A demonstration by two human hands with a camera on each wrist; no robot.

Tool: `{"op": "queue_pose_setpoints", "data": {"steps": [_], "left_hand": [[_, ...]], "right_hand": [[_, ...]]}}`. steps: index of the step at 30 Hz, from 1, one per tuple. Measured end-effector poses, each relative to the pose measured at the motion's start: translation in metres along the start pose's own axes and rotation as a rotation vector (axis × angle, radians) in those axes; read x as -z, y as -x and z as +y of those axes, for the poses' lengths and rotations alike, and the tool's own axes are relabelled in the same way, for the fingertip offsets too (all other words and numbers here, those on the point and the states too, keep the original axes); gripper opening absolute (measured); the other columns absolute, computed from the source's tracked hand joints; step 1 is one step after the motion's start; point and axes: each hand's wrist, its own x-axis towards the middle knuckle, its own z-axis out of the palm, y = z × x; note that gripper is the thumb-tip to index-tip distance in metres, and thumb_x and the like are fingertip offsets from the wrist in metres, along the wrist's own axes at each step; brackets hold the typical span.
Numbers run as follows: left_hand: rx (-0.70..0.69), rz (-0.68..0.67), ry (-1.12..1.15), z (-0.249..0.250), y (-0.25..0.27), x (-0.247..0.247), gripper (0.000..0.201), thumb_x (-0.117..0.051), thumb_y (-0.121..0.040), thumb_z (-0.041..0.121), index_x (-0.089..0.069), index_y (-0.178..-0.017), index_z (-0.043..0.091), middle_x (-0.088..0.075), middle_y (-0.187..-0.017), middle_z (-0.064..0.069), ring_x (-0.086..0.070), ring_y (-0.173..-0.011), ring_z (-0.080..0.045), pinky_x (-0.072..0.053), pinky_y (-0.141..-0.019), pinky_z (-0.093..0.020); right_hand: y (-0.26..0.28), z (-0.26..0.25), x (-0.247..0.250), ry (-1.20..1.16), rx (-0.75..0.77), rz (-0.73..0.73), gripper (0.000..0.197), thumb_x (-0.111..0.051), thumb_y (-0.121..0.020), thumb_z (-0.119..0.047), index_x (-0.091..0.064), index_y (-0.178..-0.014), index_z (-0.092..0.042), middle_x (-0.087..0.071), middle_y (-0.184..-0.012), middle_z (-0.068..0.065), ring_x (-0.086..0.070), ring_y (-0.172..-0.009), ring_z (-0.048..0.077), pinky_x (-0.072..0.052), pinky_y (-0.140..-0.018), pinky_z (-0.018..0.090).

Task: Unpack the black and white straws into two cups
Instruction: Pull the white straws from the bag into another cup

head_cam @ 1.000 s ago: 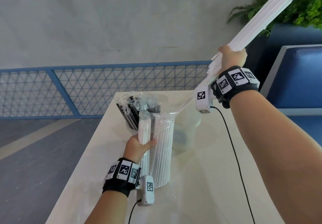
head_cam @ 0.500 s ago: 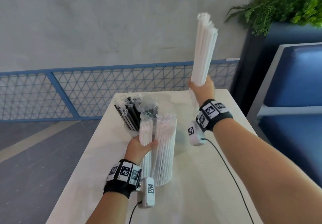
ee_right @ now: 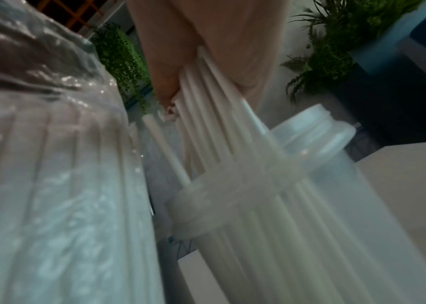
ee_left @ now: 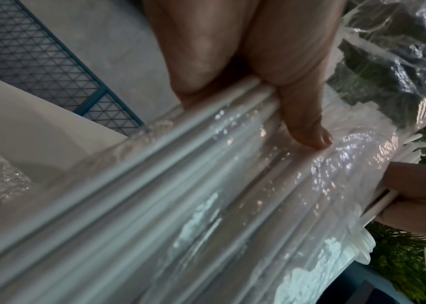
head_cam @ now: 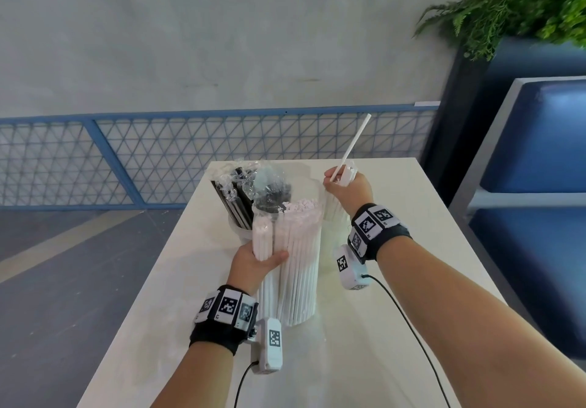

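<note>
Beneath the right hand [head_cam: 347,187], a clutched bunch of white straws [ee_right: 232,131] stands in its cup [ee_right: 318,133]; the left hand [head_cam: 253,263] grips the still-full pack [head_cam: 295,261], black straws [head_cam: 236,201] already cupped beyond it.

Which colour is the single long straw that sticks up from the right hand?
White; the single long straw shows best in the head view.

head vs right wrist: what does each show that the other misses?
Head only: black straws in their cup, the left hand gripping the plastic-wrapped white straw pack, one white straw sticking up.
Right wrist only: the translucent plastic cup with the white straw bundle entering its mouth.
Both: the right hand gripping that bundle, the pack, green plants.
</note>
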Motion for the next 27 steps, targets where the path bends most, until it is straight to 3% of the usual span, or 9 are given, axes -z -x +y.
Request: {"op": "queue_pose_setpoints", "data": {"steps": [3,7,10,13,15,18,20,24,27], "left_hand": [[-0.003,0.002,0.008,-0.001,0.0,0.001,0.017,-0.073,-0.074,0.01,-0.067,-0.09,0.007,-0.065,-0.077,0.007,-0.061,-0.074,-0.003,-0.046,-0.058,-0.004],[-0.006,-0.014,0.02,-0.001,0.001,0.002,0.019,-0.073,-0.074,0.01,-0.067,-0.092,0.007,-0.066,-0.079,0.007,-0.062,-0.075,-0.001,-0.047,-0.06,-0.004],[-0.004,-0.022,0.03,-0.001,0.002,0.004,0.019,-0.072,-0.074,0.009,-0.067,-0.093,0.007,-0.066,-0.08,0.005,-0.062,-0.075,-0.001,-0.048,-0.061,-0.005],[-0.006,-0.023,0.031,0.001,0.003,0.005,0.019,-0.072,-0.075,0.009,-0.067,-0.093,0.007,-0.066,-0.079,0.005,-0.061,-0.073,0.0,-0.047,-0.06,-0.004],[-0.005,-0.024,0.041,0.001,0.003,0.006,0.018,-0.072,-0.075,0.009,-0.067,-0.092,0.007,-0.066,-0.078,0.007,-0.061,-0.07,0.004,-0.046,-0.058,-0.003],[-0.002,-0.014,0.066,-0.001,0.004,0.008,0.014,-0.072,-0.075,0.008,-0.066,-0.088,0.01,-0.065,-0.076,0.007,-0.062,-0.061,0.011,-0.046,-0.056,-0.003],[-0.004,-0.011,0.07,-0.002,0.004,0.009,0.013,-0.072,-0.074,0.008,-0.066,-0.085,0.01,-0.065,-0.075,0.008,-0.062,-0.059,0.012,-0.045,-0.055,-0.003],[-0.036,-0.009,0.067,-0.005,0.004,0.009,0.015,-0.074,-0.073,0.008,-0.067,-0.086,0.009,-0.066,-0.077,0.008,-0.065,-0.065,0.005,-0.046,-0.058,-0.004],[-0.038,-0.053,0.078,-0.009,0.006,0.011,0.036,-0.077,-0.068,0.009,-0.065,-0.102,0.006,-0.068,-0.088,0.008,-0.067,-0.083,-0.004,-0.049,-0.066,-0.008]], "right_hand": [[0.001,0.002,-0.002,0.01,-0.012,-0.039,0.008,-0.065,-0.081,-0.011,-0.066,-0.09,-0.012,-0.06,-0.077,-0.007,-0.058,-0.081,0.016,-0.052,-0.081,0.03],[0.006,0.001,-0.002,-0.051,0.044,-0.045,0.019,-0.068,-0.082,-0.026,-0.062,-0.098,-0.017,-0.06,-0.08,-0.011,-0.059,-0.078,0.009,-0.044,-0.071,0.017],[0.008,-0.006,0.002,-0.038,0.125,-0.062,0.009,-0.067,-0.083,-0.022,-0.062,-0.09,-0.019,-0.06,-0.085,-0.009,-0.055,-0.077,-0.005,-0.04,-0.071,0.008],[0.009,-0.013,0.003,0.001,0.118,-0.087,0.004,-0.066,-0.083,-0.015,-0.062,-0.084,-0.015,-0.062,-0.091,-0.005,-0.056,-0.087,0.007,-0.039,-0.082,0.018],[0.011,-0.016,0.004,0.087,0.14,-0.02,0.017,-0.067,-0.083,-0.025,-0.061,-0.097,-0.016,-0.057,-0.103,-0.005,-0.053,-0.095,0.009,-0.041,-0.085,0.021],[0.036,-0.029,0.006,0.178,0.453,0.291,0.022,-0.064,-0.084,-0.028,-0.06,-0.101,-0.014,-0.049,-0.103,-0.005,-0.049,-0.092,0.009,-0.038,-0.08,0.015],[0.062,-0.037,0.002,0.219,0.601,0.269,0.012,-0.06,-0.086,-0.025,-0.061,-0.092,-0.015,-0.051,-0.096,-0.006,-0.05,-0.083,0.011,-0.038,-0.073,0.014],[0.097,-0.027,-0.014,0.516,0.321,-0.047,0.032,-0.052,-0.087,-0.045,-0.055,-0.112,-0.024,-0.048,-0.117,0.002,-0.047,-0.101,0.02,-0.041,-0.088,0.031],[0.107,-0.023,-0.018,0.346,0.177,-0.151,0.034,-0.055,-0.089,-0.034,-0.049,-0.121,-0.025,-0.044,-0.119,0.0,-0.057,-0.087,0.018,-0.047,-0.081,0.027]]}}
